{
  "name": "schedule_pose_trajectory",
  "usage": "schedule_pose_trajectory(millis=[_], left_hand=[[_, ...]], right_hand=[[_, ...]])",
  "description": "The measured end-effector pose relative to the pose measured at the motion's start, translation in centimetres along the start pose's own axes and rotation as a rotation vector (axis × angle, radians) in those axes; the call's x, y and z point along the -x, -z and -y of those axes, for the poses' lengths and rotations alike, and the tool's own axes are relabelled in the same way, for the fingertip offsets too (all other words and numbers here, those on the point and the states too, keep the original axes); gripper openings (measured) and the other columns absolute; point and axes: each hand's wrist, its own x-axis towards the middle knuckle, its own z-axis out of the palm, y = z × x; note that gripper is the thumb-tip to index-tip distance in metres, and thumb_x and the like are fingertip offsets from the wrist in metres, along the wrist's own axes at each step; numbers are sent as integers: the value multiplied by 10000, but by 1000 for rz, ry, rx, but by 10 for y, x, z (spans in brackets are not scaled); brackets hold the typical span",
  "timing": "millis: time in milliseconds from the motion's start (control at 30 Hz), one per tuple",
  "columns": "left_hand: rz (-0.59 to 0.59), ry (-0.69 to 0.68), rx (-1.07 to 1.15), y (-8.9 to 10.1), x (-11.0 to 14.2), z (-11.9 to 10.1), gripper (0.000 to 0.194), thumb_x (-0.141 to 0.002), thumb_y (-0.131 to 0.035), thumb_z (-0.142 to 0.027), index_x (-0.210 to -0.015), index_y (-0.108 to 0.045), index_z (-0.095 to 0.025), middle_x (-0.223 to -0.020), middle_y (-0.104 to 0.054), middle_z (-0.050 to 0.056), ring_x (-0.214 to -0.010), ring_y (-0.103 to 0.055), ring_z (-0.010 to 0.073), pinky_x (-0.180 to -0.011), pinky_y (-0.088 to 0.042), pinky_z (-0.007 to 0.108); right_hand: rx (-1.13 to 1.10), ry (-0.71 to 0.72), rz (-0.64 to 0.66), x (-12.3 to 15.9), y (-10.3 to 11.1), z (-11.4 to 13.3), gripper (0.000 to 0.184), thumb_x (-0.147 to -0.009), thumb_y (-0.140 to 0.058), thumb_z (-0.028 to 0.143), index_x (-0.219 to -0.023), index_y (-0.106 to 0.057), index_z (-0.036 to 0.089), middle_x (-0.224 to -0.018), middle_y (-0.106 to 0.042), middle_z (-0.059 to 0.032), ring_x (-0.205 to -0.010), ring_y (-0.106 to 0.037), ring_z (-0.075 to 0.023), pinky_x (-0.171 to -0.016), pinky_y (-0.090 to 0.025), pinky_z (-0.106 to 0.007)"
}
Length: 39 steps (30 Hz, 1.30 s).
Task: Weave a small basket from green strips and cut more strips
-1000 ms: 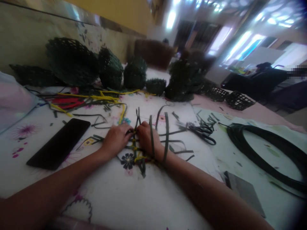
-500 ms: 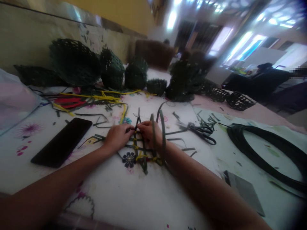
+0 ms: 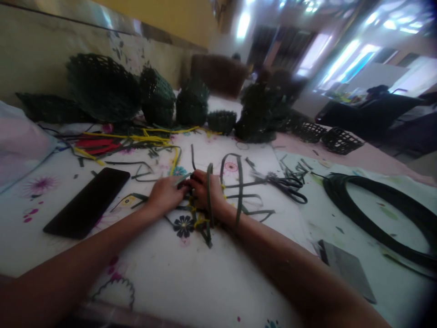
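A partly woven piece of dark green and yellow strips (image 3: 201, 221) lies on the flowered tablecloth (image 3: 191, 282). At its far left corner my left hand (image 3: 166, 193) pinches a green strip (image 3: 183, 178). My right hand (image 3: 205, 187) is closed at the same spot, its fingertips meeting the left ones on the strips. Loose green strips stand up from the weave and loop over my right hand and wrist. Much of the weave is hidden under the right hand, and the fingertips are blurred.
Left lies a black phone (image 3: 88, 202); right are scissors (image 3: 288, 187) and a coil of dark strip (image 3: 344, 205). A grey flat block (image 3: 348, 271) sits near the right forearm. Woven baskets (image 3: 102, 89) line the back, behind yellow strips (image 3: 136, 138) and red strips (image 3: 99, 145).
My right hand has turned and moved slightly left and up, covering more of the weave. The upright strips around it have bent and shifted. My left hand stays nearly in place.
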Motion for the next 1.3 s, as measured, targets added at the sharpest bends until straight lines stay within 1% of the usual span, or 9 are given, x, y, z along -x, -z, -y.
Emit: schedule_pose_trajectory(millis=[333,467,667,800,967,1033,1100,1200,1300], left_hand=[[34,-89,-105,2,-1,0,272,-873,-510,-383,-933,-728,-232,-879,-746,40,-817,-663,237,-658,-414,310],[-34,-212,-83,3,1,6,287,-891,-511,-388,-972,-731,-223,-961,-750,46,-853,-671,224,-745,-440,323],[-235,-456,-340,13,8,7,273,-921,-483,-287,-877,-739,-203,-944,-740,85,-906,-646,266,-939,-375,461],[-358,-562,-370,19,15,5,277,-927,-455,-227,-960,-728,-198,-1062,-714,97,-992,-626,261,-1072,-293,494],[-450,-604,-174,30,25,6,243,-922,-487,-254,-1002,-712,-209,-1037,-714,83,-1022,-618,235,-985,-415,424],[-431,-628,-64,36,34,5,227,-919,-505,-273,-992,-709,-206,-1029,-710,85,-1014,-619,223,-951,-451,395],[-327,-690,16,40,47,6,216,-912,-520,-275,-984,-710,-203,-1039,-703,84,-1020,-620,212,-951,-466,376],[-105,-755,48,37,72,9,229,-885,-564,-269,-1068,-692,-220,-1142,-674,82,-1116,-593,219,-1001,-456,378],[3,-716,48,24,93,10,381,-835,-644,-309,-1204,-627,-219,-1277,-612,108,-1204,-548,247,-1039,-441,411]], right_hand=[[27,-29,66,-11,12,5,212,-816,-574,173,-612,-517,171,-554,-462,56,-578,-447,-111,-525,-305,-217],[55,-11,204,-11,38,18,143,-813,-559,105,-722,-661,148,-549,-547,39,-574,-521,-117,-540,-363,-212],[-35,-28,290,23,96,43,191,-856,-549,102,-902,-734,112,-723,-691,-41,-676,-649,-144,-650,-500,-258],[-189,-29,146,58,125,56,179,-861,-577,178,-951,-725,131,-765,-702,-36,-707,-685,-147,-709,-558,-296],[107,196,-372,100,138,44,161,-883,-559,205,-918,-713,179,-739,-685,-22,-652,-644,-154,-665,-521,-303],[237,279,-463,110,141,30,159,-904,-543,203,-891,-700,180,-784,-681,-45,-704,-631,-172,-689,-501,-311],[293,341,-444,116,143,18,175,-918,-520,196,-865,-685,172,-817,-670,-69,-744,-620,-186,-704,-491,-316],[307,430,-339,118,144,11,167,-882,-512,150,-857,-676,171,-875,-665,-87,-813,-617,-202,-744,-490,-327],[352,558,-130,119,138,16,194,-803,-525,83,-891,-672,174,-954,-667,-89,-933,-594,-224,-861,-468,-367]])
